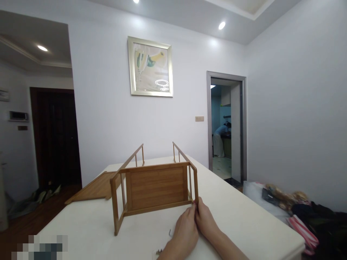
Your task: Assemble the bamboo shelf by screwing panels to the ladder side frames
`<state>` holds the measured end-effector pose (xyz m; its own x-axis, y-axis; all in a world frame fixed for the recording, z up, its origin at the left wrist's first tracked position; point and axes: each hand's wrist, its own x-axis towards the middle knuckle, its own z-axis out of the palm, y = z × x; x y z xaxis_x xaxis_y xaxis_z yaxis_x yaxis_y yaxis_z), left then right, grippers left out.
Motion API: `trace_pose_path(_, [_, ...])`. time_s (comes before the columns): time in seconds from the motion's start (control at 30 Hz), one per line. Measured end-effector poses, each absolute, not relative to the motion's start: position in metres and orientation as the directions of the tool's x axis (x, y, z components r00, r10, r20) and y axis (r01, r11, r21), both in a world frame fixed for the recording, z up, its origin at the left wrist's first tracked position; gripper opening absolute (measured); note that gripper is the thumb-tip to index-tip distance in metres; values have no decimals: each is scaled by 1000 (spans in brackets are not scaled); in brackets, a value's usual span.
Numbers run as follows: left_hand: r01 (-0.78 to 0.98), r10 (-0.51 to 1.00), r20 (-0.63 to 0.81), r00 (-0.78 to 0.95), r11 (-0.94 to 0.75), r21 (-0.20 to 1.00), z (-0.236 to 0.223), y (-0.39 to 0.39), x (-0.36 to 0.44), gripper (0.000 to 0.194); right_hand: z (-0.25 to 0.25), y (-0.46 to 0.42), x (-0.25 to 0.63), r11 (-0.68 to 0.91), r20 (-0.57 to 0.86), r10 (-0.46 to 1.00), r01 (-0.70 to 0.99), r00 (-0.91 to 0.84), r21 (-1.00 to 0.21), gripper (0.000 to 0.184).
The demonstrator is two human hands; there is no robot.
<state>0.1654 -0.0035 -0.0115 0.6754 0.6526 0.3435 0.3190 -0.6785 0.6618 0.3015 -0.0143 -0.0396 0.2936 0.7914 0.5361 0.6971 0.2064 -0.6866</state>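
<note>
Brown wooden frame with flat panel [157, 186] stands on white worktop [233, 213]. Right hand [207, 218] has fingers round near right post; left hand [185, 227] touches there, cannot tell its grip. Hard push could tip frame; arm bump could scatter small metal bits [159, 251].
</note>
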Motion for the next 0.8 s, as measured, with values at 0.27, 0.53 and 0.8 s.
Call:
trace_pose_path(0.27, [357,675,304,672,-656,665,-8,-11,165,69,-37,-19,301,194,522,807,710,277,-677,4])
trace_pose_path(0.53, [366,684,313,659,-655,661,0,-14,164,64,-33,-21,300,181,539,786,720,304,-670,6])
trace_pose_path(0.8, [363,701,320,637,-639,678,-2,-12,164,60,-30,-24,299,190,557,772,725,306,-662,6])
